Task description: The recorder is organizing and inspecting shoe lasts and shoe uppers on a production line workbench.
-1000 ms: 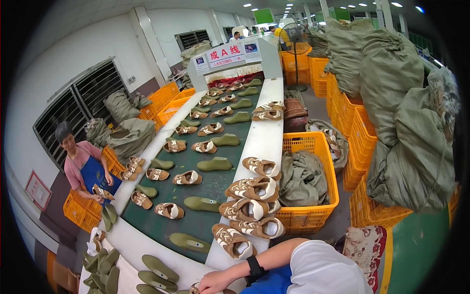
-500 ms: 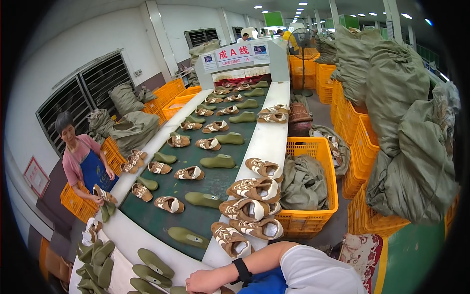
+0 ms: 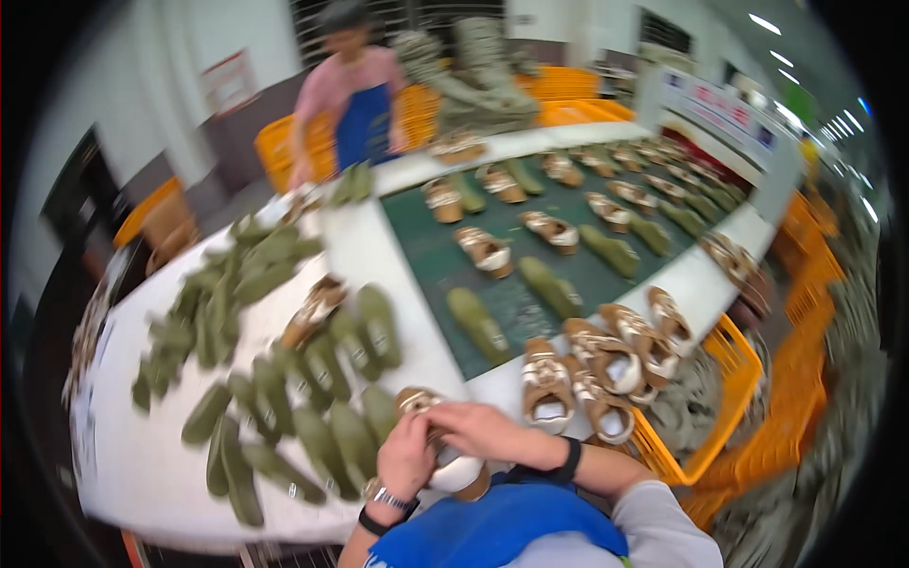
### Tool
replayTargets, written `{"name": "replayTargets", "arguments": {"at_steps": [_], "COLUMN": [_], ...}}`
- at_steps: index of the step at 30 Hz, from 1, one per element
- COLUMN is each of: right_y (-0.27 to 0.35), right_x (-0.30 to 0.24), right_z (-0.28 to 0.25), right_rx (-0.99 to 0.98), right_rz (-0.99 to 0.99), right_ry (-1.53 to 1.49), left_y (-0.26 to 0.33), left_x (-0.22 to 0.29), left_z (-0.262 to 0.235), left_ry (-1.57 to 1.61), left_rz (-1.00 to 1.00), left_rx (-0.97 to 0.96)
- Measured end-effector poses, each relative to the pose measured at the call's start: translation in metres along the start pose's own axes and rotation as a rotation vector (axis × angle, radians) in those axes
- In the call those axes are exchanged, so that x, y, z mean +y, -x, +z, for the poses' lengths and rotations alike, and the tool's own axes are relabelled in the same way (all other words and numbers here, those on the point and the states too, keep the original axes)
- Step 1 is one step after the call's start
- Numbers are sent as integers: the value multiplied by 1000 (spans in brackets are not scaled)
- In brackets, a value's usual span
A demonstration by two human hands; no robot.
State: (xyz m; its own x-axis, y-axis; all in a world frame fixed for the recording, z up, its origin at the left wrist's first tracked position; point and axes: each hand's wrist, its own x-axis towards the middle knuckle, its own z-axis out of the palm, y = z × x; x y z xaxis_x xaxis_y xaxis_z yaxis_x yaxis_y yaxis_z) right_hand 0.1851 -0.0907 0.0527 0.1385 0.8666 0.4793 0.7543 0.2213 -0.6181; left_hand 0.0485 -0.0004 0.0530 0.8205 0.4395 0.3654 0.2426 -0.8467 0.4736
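1. White tabletop (image 3: 133, 454) spreads across the left of our view, covered with olive-green shoe lasts (image 3: 322, 447); past it runs a dark green conveyor belt (image 3: 428, 254) bearing more lasts and shoes.
2. Since a second ago our view has swung left: the belt, central before, now lies right of centre, and the whole heap of lasts has come into sight, slightly blurred.
3. Earlier we see only our right hand (image 3: 483, 433), low over a mostly cut-off shoe; now our left hand (image 3: 405, 461) shows too, and both meet over one brown-and-white sneaker (image 3: 457, 471).
4. That sneaker is just in front of our blue apron (image 3: 511, 521), toe pointing away, white heel toward us.
5. Our left forearm rises from the lower edge, a silver watch (image 3: 390, 497) at its wrist; our right arm bends in from the right, wearing a black wristband (image 3: 568, 459).
6. We grasp the sneaker with both hands, fingers curled over its upper; some fingertips are hidden, so we cannot tell how firmly they press.
7. Other sneakers (image 3: 547, 383) crowd the white ledge (image 3: 497, 386) beside our right arm.
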Motion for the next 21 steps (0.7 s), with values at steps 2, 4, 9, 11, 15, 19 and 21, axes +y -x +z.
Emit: {"name": "replayTargets", "arguments": {"at_steps": [2, 4, 9, 11, 15, 19, 21], "right_y": [0, 2, 3, 2, -18, -47, -70], "right_x": [-9, -15, -35, -24, -2, 49, 74], "right_z": [-11, -15, -14, -14, -45, -86, -106], "right_rx": [45, -107, -574, -594, -581, -486, -502], "right_rz": [-48, -37, 103, 108, 179, 249, 303], "right_ry": [125, 61, 27, 11, -1, 248, 269], "left_y": [3, 8, 18, 16, 20, 49, 70], "left_x": [-3, -10, -23, -19, -26, -57, -77], "left_z": [1, -6, -6, -9, -18, -19, -17], "left_ry": [8, -15, -96, -94, 49, -88, -192], "left_rz": [-79, -150, -153, -130, -132, -186, -212], "left_rx": [4, -12, 22, 9, 124, 40, -29]}}
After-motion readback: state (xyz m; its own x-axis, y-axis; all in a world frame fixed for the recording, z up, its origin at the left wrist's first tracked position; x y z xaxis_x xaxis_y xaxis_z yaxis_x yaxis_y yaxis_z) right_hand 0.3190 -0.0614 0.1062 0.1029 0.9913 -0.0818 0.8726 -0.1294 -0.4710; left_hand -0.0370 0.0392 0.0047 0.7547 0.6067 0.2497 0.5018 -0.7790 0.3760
